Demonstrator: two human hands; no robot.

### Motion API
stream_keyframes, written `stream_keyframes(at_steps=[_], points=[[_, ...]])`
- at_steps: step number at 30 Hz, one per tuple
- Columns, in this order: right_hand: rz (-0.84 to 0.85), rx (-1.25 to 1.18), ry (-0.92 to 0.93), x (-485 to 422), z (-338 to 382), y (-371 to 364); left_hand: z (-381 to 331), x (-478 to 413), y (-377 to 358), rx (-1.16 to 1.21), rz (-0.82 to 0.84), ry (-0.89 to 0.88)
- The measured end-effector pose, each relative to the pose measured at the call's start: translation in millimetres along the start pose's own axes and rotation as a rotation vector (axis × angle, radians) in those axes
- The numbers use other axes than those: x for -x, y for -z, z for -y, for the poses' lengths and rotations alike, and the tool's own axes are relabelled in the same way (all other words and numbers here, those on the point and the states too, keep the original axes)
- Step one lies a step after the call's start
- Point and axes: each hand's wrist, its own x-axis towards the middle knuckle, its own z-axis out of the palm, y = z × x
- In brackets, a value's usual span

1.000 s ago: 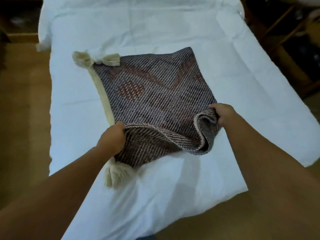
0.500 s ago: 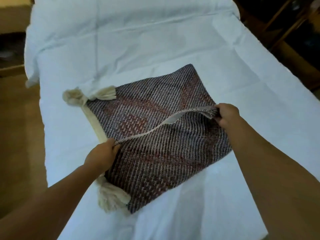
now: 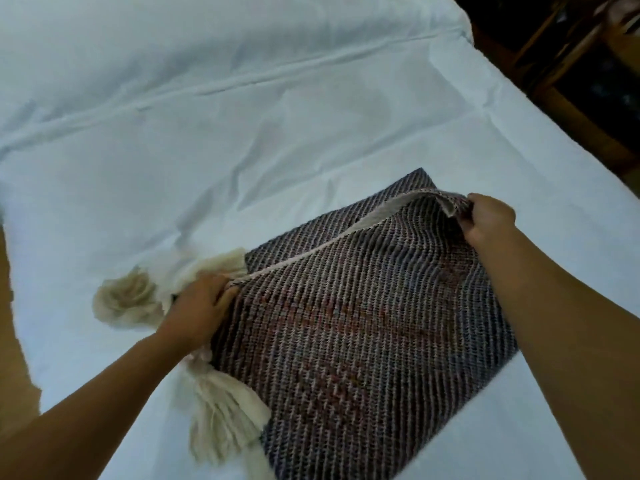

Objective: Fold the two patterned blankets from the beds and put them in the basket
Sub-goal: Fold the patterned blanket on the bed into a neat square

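While the fingers of the left hand are curled round the left corner of the upper layer and pinch it close to the cloth below, the fingers of the right hand are closed on the other corner and hold it raised above the lower layer. Between the two hands the cream edge of this upper layer runs as a slack line, low at the left and higher at the right. The patterned blanket, dark with reddish figures, lies on the white sheet of the bed, already a small rectangle, with cream tassels sticking out at its left side beside the left wrist. I judge that the step in hand is one more fold of this blanket, with the upper half over the lower half and its edge not yet laid down. The next move, I think, calls for setting both corners onto the far corners underneath, so that the edges meet, and then pressing the layer flat. No basket shows in this view, and no second blanket; dark wooden furniture stands beyond the bed at the right.
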Motion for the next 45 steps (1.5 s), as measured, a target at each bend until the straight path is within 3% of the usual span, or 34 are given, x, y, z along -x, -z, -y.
stream_keyframes(at_steps=[1, 2, 4, 6, 12, 14, 16, 17, 19, 21, 23, 27, 30, 37, 39, 41, 45], points=[[0.031, -0.071, -0.086, -2, -2, -18, 11, -9, 1, -0.031, -0.009, -0.013], [-0.002, 0.016, -0.139, -4, -3, -31, 22, -17, 2, -0.065, -0.009, -0.014], [-0.092, 0.181, -0.025, -5, -13, -51, 35, -25, 4, -0.107, 0.015, 0.009], [-0.059, 0.220, 0.107, -20, -19, -63, 42, -30, 2, -0.130, 0.038, -0.002], [-0.063, 0.461, 0.157, -53, -40, -64, 45, -34, 1, -0.104, 0.005, -0.041], [-0.180, 0.582, 0.158, -64, -36, -66, 46, -35, 3, -0.091, 0.016, -0.028], [-0.278, 0.929, 0.205, -58, -40, -65, 47, -37, 7, -0.066, 0.085, -0.005], [-0.273, 0.952, 0.213, -58, -41, -65, 46, -38, 10, -0.068, 0.159, 0.008], [-0.134, 0.634, 0.121, -63, -46, -71, 45, -42, 16, -0.145, 0.352, 0.035], [-0.053, 0.384, 0.159, -59, -62, -75, 45, -47, 18, -0.184, 0.461, 0.071], [-0.068, 0.367, 0.197, -53, -79, -78, 44, -50, 16, -0.128, 0.423, 0.075], [0.125, 0.836, 0.378, -52, -101, -79, 44, -45, 9, -0.045, 0.293, 0.079], [0.259, 1.216, 0.612, -51, -112, -74, 41, -42, 5, -0.032, 0.206, 0.101], [0.696, 1.632, 1.186, -13, -135, -75, 40, -39, 2, -0.031, 0.132, 0.126], [0.681, 1.680, 1.309, -9, -140, -79, 39, -38, 1, -0.041, 0.112, 0.129], [0.554, 1.733, 1.360, -14, -142, -85, 39, -38, 0, -0.044, 0.098, 0.126], [0.338, 1.883, 1.225, -20, -157, -97, 44, -39, 0, -0.075, 0.084, 0.105]])
